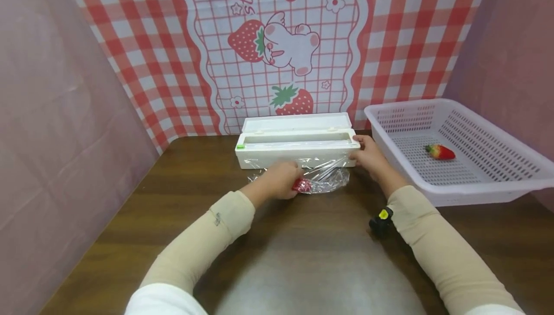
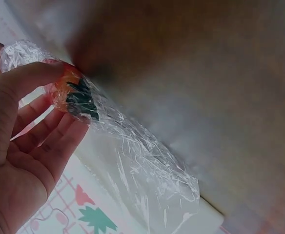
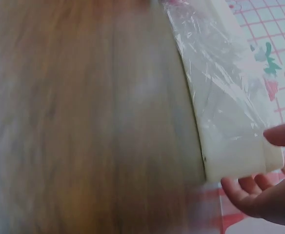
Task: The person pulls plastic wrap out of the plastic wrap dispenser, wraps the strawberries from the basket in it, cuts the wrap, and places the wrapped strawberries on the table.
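Note:
My left hand point(image 1: 279, 180) pinches a strawberry point(image 2: 64, 90) wrapped in clear cling film point(image 1: 331, 181), just in front of a white cling film dispenser point(image 1: 298, 156). Red fruit and dark green leaves show through the crumpled film in the left wrist view. From the strawberry, the film stretches back over the dispenser's front. The dispenser's lid point(image 1: 296, 122) stands raised at the back. At its right end, my right hand point(image 1: 370, 156) holds the box, with the thumb point(image 3: 281, 135) on one side and the fingers curled around the end.
A white perforated basket point(image 1: 415, 190) stands at the right with one unwrapped strawberry point(image 1: 440, 152) inside. A small black object with a yellow mark point(image 1: 381, 223) lies beside my right sleeve. Behind the dispenser hangs a red-and-white checked cloth point(image 1: 164, 55). The table point(image 1: 303, 257) is brown wood.

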Demonstrator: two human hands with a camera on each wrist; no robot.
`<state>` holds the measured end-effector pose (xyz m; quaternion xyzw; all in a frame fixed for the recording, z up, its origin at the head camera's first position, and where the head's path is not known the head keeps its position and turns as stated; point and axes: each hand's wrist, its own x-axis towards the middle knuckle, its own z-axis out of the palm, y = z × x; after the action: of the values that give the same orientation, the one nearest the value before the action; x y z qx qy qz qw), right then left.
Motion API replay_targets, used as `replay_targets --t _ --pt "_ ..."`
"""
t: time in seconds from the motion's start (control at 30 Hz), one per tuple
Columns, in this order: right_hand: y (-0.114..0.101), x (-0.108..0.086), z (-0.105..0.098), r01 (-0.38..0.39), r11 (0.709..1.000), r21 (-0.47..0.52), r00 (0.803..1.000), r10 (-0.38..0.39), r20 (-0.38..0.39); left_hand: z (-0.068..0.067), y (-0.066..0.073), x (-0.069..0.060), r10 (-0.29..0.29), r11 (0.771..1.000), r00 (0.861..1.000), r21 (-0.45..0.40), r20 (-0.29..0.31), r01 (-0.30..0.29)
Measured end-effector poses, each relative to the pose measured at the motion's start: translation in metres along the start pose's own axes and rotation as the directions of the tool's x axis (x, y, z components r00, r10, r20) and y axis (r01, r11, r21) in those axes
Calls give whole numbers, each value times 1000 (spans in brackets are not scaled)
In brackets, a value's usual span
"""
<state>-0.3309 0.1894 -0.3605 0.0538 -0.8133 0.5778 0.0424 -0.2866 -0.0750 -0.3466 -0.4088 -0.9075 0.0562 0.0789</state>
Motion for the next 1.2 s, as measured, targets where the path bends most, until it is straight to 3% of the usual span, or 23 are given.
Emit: replay_targets --t 0.13,0.23,0.27,0.33,0.4,0.43,0.5,0.57,0.63,0.73,0.8,0.83,0.87,1.03,1.2 --pt "-8 1 3 -46 999 15 998 47 -43 -3 7 -5 -3 1000 1000 -28 9 3" --pt "-14 -2 6 12 990 -139 995 -25 -94 -3 9 -7 -22 999 1000 -45 10 22" --pt "-15 -5 7 49 973 -227 992 -73 -99 -2 9 -8 -26 998 1000 -52 9 26" --pt "-20 -12 12 148 899 -413 976 -201 -87 -1 8 -9 -30 998 1000 -58 6 31" --pt "-27 -21 19 271 779 -566 931 -361 -51 0 7 -11 -26 998 1000 -63 -1 26" --pt "-30 -25 23 335 721 -607 899 -438 -25 0 7 -12 -25 997 1000 -71 0 25" --pt "-37 -33 32 454 625 -635 832 -553 50 -2 6 -14 -33 995 999 -95 8 34" --pt "-45 -40 40 581 550 -600 771 -609 187 -6 4 -16 -47 991 999 -126 7 47" --pt "-51 -44 48 684 501 -530 719 -589 369 -10 2 -18 -63 986 998 -156 1 63" --pt "-54 -47 62 764 446 -466 643 -472 603 -14 0 -19 -87 983 996 -162 -18 83" --pt "-51 -47 69 789 394 -472 611 -419 672 -14 0 -18 -92 986 996 -143 -18 89" --pt "-48 -47 73 787 375 -491 615 -397 682 -13 1 -17 -88 988 996 -132 -15 85" --pt "-46 -46 75 786 372 -494 615 -382 690 -11 1 -16 -86 989 996 -122 -9 85" --pt "-36 -43 79 777 409 -478 617 -351 704 -5 2 -14 -46 989 999 -143 16 48" --pt "-37 -40 76 794 389 -466 599 -375 708 -5 -1 -13 -20 979 1000 -205 -10 18"
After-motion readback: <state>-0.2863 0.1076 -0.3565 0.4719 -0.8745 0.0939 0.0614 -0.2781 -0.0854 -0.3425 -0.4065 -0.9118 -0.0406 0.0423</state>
